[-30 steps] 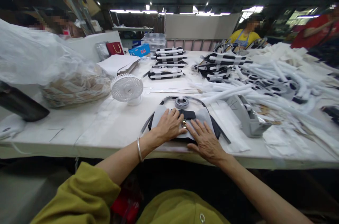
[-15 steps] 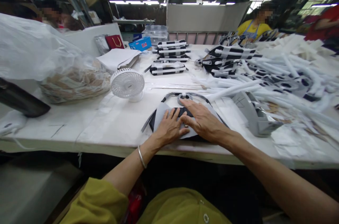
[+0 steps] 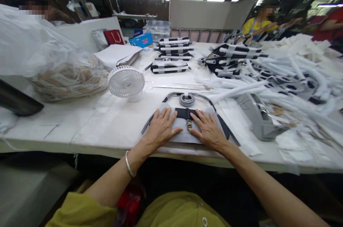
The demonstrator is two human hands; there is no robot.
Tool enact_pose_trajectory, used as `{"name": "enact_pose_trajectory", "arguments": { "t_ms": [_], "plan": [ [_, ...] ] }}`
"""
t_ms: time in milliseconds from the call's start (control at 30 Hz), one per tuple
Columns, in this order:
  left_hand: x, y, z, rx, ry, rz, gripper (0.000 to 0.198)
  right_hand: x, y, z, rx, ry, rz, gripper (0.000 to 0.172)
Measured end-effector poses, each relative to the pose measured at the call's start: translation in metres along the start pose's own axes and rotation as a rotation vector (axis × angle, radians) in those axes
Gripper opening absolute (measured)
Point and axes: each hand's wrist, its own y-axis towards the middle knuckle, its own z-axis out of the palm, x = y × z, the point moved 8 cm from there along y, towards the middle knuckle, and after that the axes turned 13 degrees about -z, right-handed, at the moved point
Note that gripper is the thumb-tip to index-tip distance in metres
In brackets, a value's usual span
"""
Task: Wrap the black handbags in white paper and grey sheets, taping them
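A black handbag lies flat near the table's front edge, with a pale grey sheet (image 3: pixel 178 134) over its face. A black flap strap (image 3: pixel 182 113) and a gold-coloured clasp (image 3: pixel 189 124) show in its middle. My left hand (image 3: pixel 162 127) presses flat on the sheet's left half, fingers spread. On the right half rests my right hand (image 3: pixel 209 129), also open and flat, its thumb close to the clasp. Behind the bag, its strap (image 3: pixel 197 95) arcs over a coiled grey ring (image 3: pixel 187 99) that looks wrapped.
A white fan (image 3: pixel 126 83) stands at left, beside a plastic bag of brown pieces (image 3: pixel 69 80). Wrapped black bags (image 3: pixel 171 66) are stacked at the back. Right of my hands are a grey tape dispenser (image 3: pixel 257 116) and heaped white strips (image 3: pixel 292 77). A person in yellow (image 3: pixel 257 26) is across the table.
My hands have moved apart from the bag's middle, left hand leftward and right hand slightly rightward. The clasp, flap strap and coiled ring are now uncovered.
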Motion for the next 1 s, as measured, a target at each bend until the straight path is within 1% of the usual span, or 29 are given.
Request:
{"name": "enact_pose_trajectory", "arguments": {
  "t_ms": [100,200,300,367,400,467,567,600,633,667,700,767,833,900,933,1000],
  "plan": [
    [0.015,-0.004,0.008,-0.023,-0.035,-0.066,0.063,0.001,0.001,-0.002,0.005,0.011,0.011,0.065],
    [0.021,-0.005,0.017,-0.014,-0.071,-0.071,0.054,0.001,0.002,0.0,0.017,0.018,0.02,0.066],
    [0.025,-0.004,0.017,0.004,-0.073,-0.054,0.051,0.001,0.002,0.001,0.01,0.017,0.018,0.068],
    [0.024,-0.003,0.008,0.013,-0.035,-0.031,0.052,0.002,0.002,0.0,-0.009,0.016,0.014,0.068],
    [0.023,-0.003,0.001,0.008,-0.008,-0.019,0.052,0.002,0.002,-0.001,-0.022,0.016,0.015,0.068],
    [0.014,-0.005,-0.02,-0.029,0.042,0.004,0.056,0.001,0.002,-0.001,-0.041,0.017,0.025,0.067],
    [-0.013,-0.01,-0.052,-0.114,0.052,0.075,0.064,-0.001,0.001,0.001,-0.043,0.025,0.036,0.066],
    [-0.026,-0.013,-0.057,-0.13,0.035,0.118,0.067,-0.002,0.001,0.002,-0.041,0.026,0.037,0.065],
    [-0.038,-0.016,-0.058,-0.134,0.015,0.167,0.069,-0.002,0.001,0.003,-0.038,0.026,0.037,0.065],
    [-0.049,-0.019,-0.054,-0.128,-0.005,0.215,0.071,-0.002,0.001,0.004,-0.032,0.027,0.035,0.064],
    [-0.058,-0.021,-0.046,-0.114,-0.021,0.249,0.074,-0.003,0.001,0.005,-0.022,0.025,0.036,0.063],
    [-0.067,-0.022,-0.022,-0.073,-0.033,0.265,0.08,-0.004,0.001,0.008,0.007,0.015,0.051,0.062],
    [-0.065,-0.021,0.003,-0.04,-0.031,0.225,0.087,-0.005,0.002,0.008,0.041,0.008,0.076,0.063],
    [-0.061,-0.021,0.019,-0.029,-0.034,0.197,0.09,-0.006,0.004,0.008,0.074,0.014,0.095,0.065],
    [-0.059,-0.021,0.023,-0.03,-0.038,0.198,0.089,-0.006,0.005,0.007,0.094,0.027,0.1,0.066],
    [-0.058,-0.023,0.023,-0.04,-0.045,0.207,0.086,-0.007,0.007,0.007,0.141,0.068,0.108,0.067]
  ]
}}
